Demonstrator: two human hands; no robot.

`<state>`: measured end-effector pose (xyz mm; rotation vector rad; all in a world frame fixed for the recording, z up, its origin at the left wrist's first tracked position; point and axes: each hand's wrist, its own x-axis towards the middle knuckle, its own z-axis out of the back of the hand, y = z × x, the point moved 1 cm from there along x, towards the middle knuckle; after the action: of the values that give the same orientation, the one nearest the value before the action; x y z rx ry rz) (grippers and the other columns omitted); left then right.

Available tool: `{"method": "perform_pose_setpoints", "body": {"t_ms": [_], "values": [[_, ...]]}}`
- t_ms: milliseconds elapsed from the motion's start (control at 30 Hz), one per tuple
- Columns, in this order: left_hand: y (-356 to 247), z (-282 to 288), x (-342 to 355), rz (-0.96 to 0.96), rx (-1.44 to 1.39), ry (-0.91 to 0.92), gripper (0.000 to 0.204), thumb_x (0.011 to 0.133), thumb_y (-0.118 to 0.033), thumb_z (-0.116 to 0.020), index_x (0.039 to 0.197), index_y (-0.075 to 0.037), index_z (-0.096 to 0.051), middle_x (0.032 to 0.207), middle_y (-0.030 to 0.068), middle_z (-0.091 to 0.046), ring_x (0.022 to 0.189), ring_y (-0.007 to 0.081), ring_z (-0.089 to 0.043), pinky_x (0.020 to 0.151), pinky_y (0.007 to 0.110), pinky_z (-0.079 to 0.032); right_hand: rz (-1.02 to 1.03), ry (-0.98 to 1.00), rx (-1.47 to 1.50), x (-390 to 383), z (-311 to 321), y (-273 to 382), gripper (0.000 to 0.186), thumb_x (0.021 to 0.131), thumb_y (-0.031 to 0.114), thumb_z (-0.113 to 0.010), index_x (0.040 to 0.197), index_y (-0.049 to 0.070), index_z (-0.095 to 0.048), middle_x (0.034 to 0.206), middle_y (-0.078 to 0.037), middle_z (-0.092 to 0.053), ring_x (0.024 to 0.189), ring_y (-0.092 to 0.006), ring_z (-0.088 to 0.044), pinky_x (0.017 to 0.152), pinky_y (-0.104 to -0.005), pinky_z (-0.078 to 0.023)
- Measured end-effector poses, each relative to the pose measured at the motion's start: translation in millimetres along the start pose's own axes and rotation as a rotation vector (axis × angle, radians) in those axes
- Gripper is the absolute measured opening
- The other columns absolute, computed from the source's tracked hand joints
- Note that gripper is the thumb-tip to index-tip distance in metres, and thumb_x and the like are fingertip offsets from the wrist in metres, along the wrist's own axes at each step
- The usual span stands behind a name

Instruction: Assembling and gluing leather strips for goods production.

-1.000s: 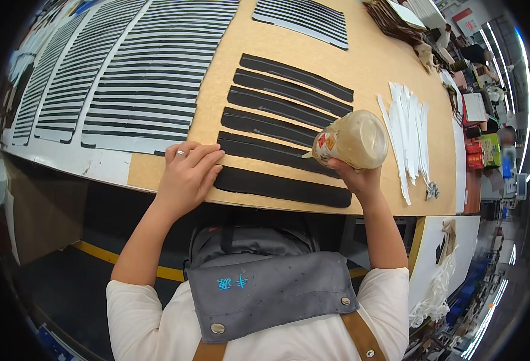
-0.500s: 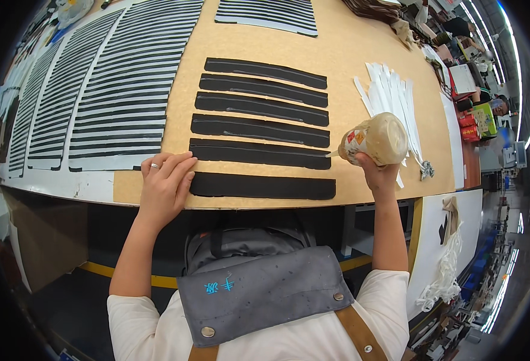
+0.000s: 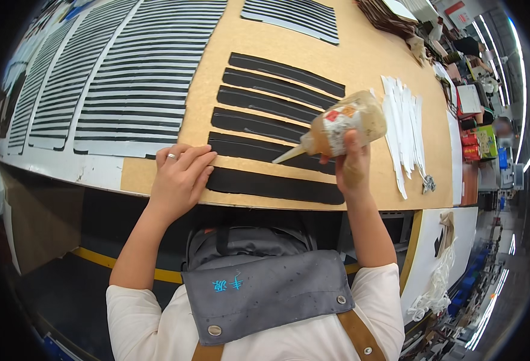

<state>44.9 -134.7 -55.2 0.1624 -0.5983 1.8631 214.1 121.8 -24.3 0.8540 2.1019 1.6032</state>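
Note:
In my right hand is a squeeze glue bottle, tilted nozzle-down to the left. Its thin nozzle tip points at the lower edge of the second-nearest black strip; whether it touches cannot be told. My left hand rests at the left ends of the two nearest strips, fingers stretched out over the table. The nearest black strip shows a plain surface. Thin glossy lines run along the farther black strips, which lie in a row.
Pale sheets with black stripes cover the table's left side, and another striped sheet lies at the far edge. White strips fan out at the right. Stacked brown pieces stand at the far right. A lower white surface holds white string.
My right hand has swung left with the bottle, from beyond the strips' right ends to over them. My left hand stays by the left ends. The view has shifted a little.

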Motion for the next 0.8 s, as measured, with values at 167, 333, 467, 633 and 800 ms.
{"method": "perform_pose_setpoints", "body": {"t_ms": [167, 333, 467, 633, 800], "values": [[2, -1, -2, 0.012, -0.037, 0.003, 0.024, 0.087, -0.015, -0.063, 0.111, -0.009, -0.066, 0.114, 0.0022, -0.064, 0.104, 0.0223, -0.056, 0.094, 0.038, -0.033, 0.052, 0.123, -0.160, 2, -34, -21, 0.067, 0.075, 0.014, -0.084, 0.129, 0.000, -0.046, 0.118, -0.010, -0.060, 0.109, -0.0200, -0.059, 0.092, -0.0339, -0.051], [3, -2, -5, 0.021, -0.032, 0.008, 0.024, 0.087, -0.014, -0.064, 0.110, -0.009, -0.066, 0.114, 0.0014, -0.064, 0.103, 0.0217, -0.056, 0.094, 0.038, -0.033, 0.077, 0.219, -0.399, 2, -45, -27, 0.082, 0.065, 0.022, -0.091, 0.129, 0.002, -0.044, 0.122, -0.010, -0.056, 0.112, -0.0205, -0.056, 0.096, -0.0347, -0.046], [3, -2, -4, 0.016, -0.037, -0.001, 0.024, 0.086, -0.014, -0.065, 0.109, -0.009, -0.066, 0.114, 0.0009, -0.064, 0.103, 0.0214, -0.056, 0.094, 0.037, -0.034, 0.126, 0.254, -0.584, 3, -43, -27, 0.092, 0.060, 0.027, -0.094, 0.130, 0.003, -0.040, 0.125, -0.010, -0.051, 0.115, -0.0207, -0.053, 0.098, -0.0355, -0.044], [3, -2, -4, 0.015, -0.029, 0.001, 0.024, 0.086, -0.014, -0.065, 0.110, -0.009, -0.066, 0.114, 0.0013, -0.064, 0.103, 0.0215, -0.056, 0.094, 0.037, -0.033, 0.058, 0.225, -0.642, -5, -28, -13, 0.094, 0.058, 0.027, -0.095, 0.130, 0.004, -0.040, 0.125, -0.010, -0.050, 0.115, -0.0212, -0.053, 0.098, -0.0354, -0.044], [2, -2, -4, 0.011, -0.021, -0.006, 0.025, 0.086, -0.013, -0.064, 0.110, -0.009, -0.066, 0.114, 0.0020, -0.065, 0.103, 0.0219, -0.056, 0.094, 0.037, -0.033, 0.091, 0.147, -0.685, -16, 4, -3, 0.094, 0.058, 0.027, -0.095, 0.131, 0.004, -0.040, 0.125, -0.010, -0.050, 0.115, -0.0215, -0.053, 0.097, -0.0359, -0.044]]}}
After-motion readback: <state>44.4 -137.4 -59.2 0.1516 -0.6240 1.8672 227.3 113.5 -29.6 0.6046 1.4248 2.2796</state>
